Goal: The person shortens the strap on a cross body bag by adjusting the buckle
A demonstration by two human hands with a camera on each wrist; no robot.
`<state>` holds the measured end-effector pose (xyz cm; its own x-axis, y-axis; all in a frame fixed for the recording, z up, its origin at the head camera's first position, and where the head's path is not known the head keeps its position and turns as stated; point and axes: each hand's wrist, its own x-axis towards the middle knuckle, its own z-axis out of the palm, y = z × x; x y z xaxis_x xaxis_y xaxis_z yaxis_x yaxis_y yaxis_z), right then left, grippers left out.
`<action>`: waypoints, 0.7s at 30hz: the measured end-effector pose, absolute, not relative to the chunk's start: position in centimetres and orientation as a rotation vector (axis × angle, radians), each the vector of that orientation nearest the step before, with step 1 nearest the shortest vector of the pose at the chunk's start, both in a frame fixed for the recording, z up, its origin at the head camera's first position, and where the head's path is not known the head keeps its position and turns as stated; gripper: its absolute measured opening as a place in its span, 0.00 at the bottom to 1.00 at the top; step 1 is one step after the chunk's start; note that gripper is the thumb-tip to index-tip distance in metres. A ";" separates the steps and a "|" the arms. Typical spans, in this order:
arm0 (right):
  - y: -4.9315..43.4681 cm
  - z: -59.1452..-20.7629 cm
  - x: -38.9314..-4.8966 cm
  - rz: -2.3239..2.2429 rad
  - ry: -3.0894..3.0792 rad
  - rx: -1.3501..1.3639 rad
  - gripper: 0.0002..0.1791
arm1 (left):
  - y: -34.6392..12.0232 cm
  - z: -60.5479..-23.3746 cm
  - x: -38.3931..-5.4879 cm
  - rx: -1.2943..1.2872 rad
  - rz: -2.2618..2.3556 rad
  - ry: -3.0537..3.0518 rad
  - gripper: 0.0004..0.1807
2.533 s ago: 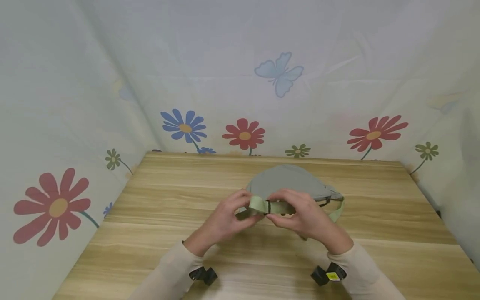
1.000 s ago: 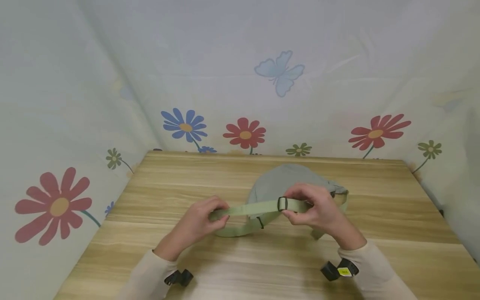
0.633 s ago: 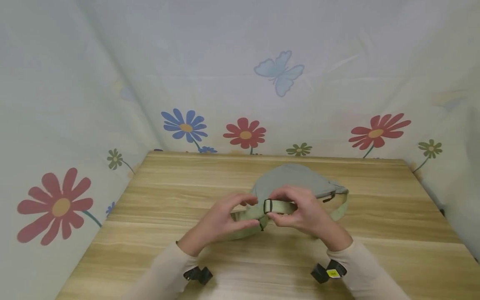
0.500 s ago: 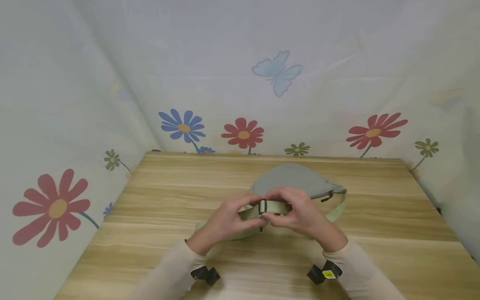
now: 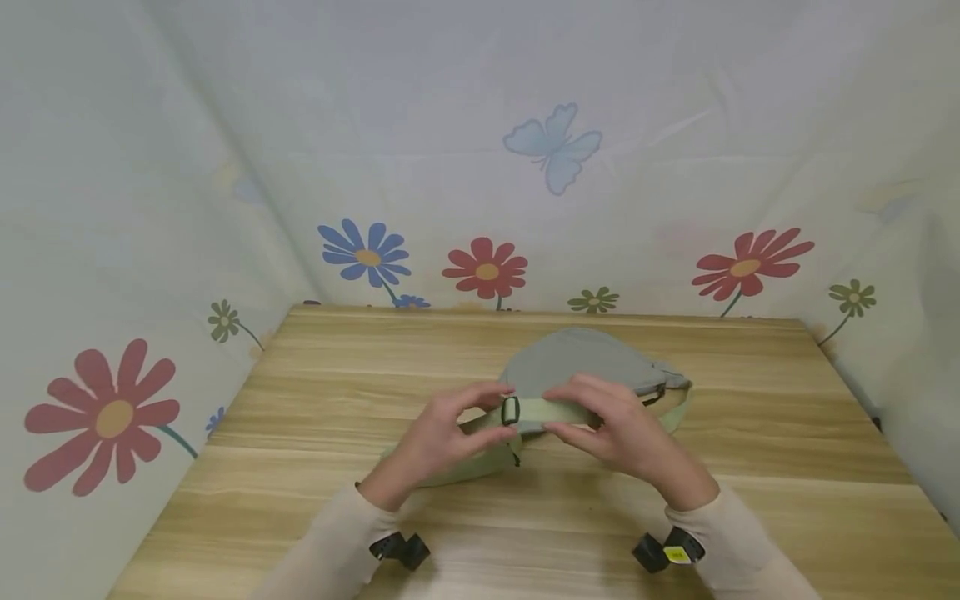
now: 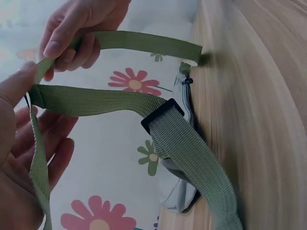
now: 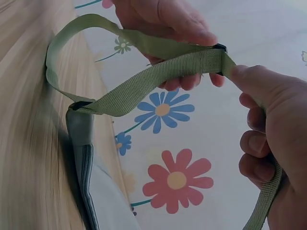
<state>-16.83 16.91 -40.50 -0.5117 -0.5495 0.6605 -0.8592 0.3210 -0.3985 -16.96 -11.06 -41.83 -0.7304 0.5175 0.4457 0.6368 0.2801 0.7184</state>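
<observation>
A grey waist bag (image 5: 577, 358) lies on the table, its light green webbing strap (image 5: 551, 411) raised in front of it. My left hand (image 5: 442, 433) pinches a black slide buckle (image 5: 511, 410) on the strap between thumb and fingers. In the right wrist view, two layers of strap run from this buckle (image 7: 220, 58) back towards the bag's end. My right hand (image 5: 615, 421) pinches the strap just right of the buckle, with its fingers curled in the right wrist view. A second black strap slider (image 6: 162, 116) hangs lower in the left wrist view.
The wooden table (image 5: 360, 358) reaches back to a pale curtain (image 5: 420, 150) printed with flowers and a butterfly. A loose loop of strap (image 5: 465, 473) lies below the left hand. Another strap length (image 5: 677, 414) hangs from the bag's right end.
The hands came together at the buckle after stretching the strap apart. Since half a second ago, the right hand has slid rightwards along the strap, and the buckle has shifted slightly left.
</observation>
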 end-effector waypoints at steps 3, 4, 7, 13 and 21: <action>16.8 -40.5 -16.7 1.053 -2.192 1.216 0.14 | -11.0 -42.0 -16.9 -1.110 -1.510 -2.367 0.21; 16.8 -40.5 -16.6 1.061 -2.200 1.205 0.14 | -11.0 -42.1 -16.9 -1.114 -1.516 -2.355 0.21; 16.7 -40.4 -16.5 1.080 -2.202 1.200 0.13 | -11.2 -42.1 -16.9 -1.131 -1.540 -2.333 0.19; 16.6 -40.6 -16.6 1.080 -2.190 1.210 0.14 | -11.2 -42.3 -16.9 -1.129 -1.590 -2.287 0.19; 16.4 -40.3 -16.4 1.067 -2.204 1.197 0.18 | -11.2 -42.4 -17.0 -1.133 -1.591 -2.264 0.17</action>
<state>-16.36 16.40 -40.26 -0.5454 -0.5221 0.6557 -0.8382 0.3371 -0.4288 -17.01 -11.17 -42.36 -0.7031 0.4901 0.5152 0.6507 0.1513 0.7441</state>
